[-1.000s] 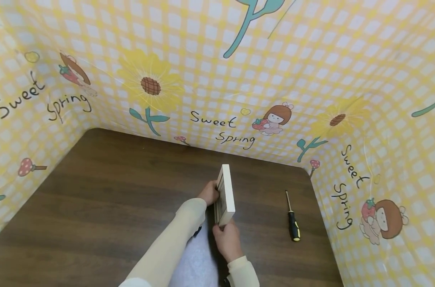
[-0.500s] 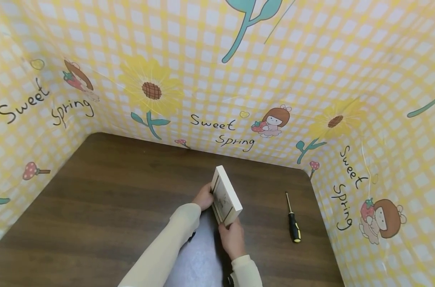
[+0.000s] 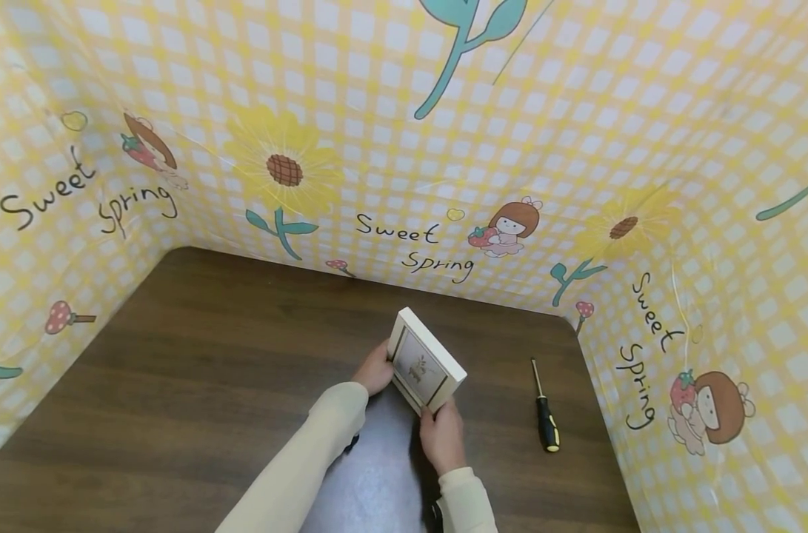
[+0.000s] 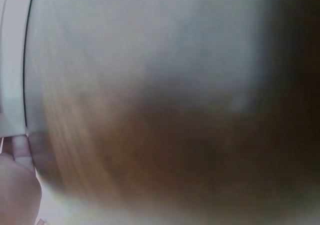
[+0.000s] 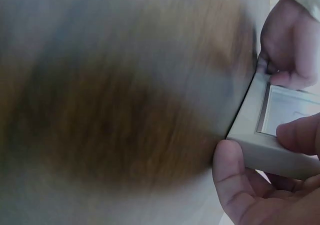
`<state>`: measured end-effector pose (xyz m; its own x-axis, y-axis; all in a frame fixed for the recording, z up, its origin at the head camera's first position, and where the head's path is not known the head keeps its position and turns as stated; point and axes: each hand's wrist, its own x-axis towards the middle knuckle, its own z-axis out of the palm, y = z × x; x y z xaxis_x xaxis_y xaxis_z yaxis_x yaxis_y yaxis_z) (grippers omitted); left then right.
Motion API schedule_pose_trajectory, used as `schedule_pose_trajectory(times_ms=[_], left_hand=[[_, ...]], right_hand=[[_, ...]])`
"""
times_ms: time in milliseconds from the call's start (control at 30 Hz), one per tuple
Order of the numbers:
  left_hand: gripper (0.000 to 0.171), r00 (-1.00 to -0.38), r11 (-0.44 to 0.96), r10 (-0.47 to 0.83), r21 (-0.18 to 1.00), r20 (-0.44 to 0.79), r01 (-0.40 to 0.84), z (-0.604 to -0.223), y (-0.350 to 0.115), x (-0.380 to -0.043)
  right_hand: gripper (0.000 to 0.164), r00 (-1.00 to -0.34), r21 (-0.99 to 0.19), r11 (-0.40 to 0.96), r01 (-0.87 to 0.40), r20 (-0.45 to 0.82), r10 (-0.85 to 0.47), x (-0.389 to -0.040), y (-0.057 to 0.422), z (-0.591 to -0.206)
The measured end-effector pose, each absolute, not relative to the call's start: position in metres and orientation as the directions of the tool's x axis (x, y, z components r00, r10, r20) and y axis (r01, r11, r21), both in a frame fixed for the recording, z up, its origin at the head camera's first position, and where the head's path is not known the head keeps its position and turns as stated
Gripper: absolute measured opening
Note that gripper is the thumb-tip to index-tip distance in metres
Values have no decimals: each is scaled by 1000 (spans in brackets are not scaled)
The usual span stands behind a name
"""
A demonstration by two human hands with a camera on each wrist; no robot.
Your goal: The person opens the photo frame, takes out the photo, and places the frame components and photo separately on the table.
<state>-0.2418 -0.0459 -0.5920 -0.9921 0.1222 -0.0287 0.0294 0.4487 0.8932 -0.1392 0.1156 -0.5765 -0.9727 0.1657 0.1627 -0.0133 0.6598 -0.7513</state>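
Note:
A white picture frame (image 3: 432, 344) is held up, tilted, over the dark table in the head view. Its glazed front bears a small faint drawing inside a dark inner line. The left hand (image 3: 375, 369) grips its left side; the right hand (image 3: 443, 437) pinches the lower right corner. In the right wrist view the right thumb and fingers (image 5: 229, 157) lie round the corner of the frame (image 5: 245, 120), the left hand (image 5: 290, 45) at another edge. Only a strip of the frame (image 4: 12, 60) shows in the left wrist view, above part of a hand (image 4: 17, 190).
A screwdriver (image 3: 545, 418) with a black and yellow handle lies to the right on the brown wood-grain table (image 3: 210, 385). Yellow checked cloth (image 3: 377, 148) with cartoon prints walls the table at the back and both sides.
The frame has turned from nearly edge-on so that its picture now faces up toward the head camera. The right hand has shifted right with its corner, and the left hand slightly left. The screwdriver stays put.

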Motion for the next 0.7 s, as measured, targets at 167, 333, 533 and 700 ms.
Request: schedule_pose_trajectory(times_ms=[167,333,533,700], left_hand=[[39,-987,465,145,886,-70,6,-592,-51,-238],[41,-984,487,161,873,-69,18,-594,-52,-234],[48,-981,507,182,861,-61,40,-596,-55,-232],[56,-984,563,173,825,-47,60,-594,-59,-229]], right_hand=[[28,-974,-729,684,-31,175,142,-147,122,-575],[26,-977,-710,704,6,144,155,-155,129,-575],[25,-981,-697,716,40,109,161,-164,134,-575],[25,-980,-686,726,44,111,164,-171,135,-575]])
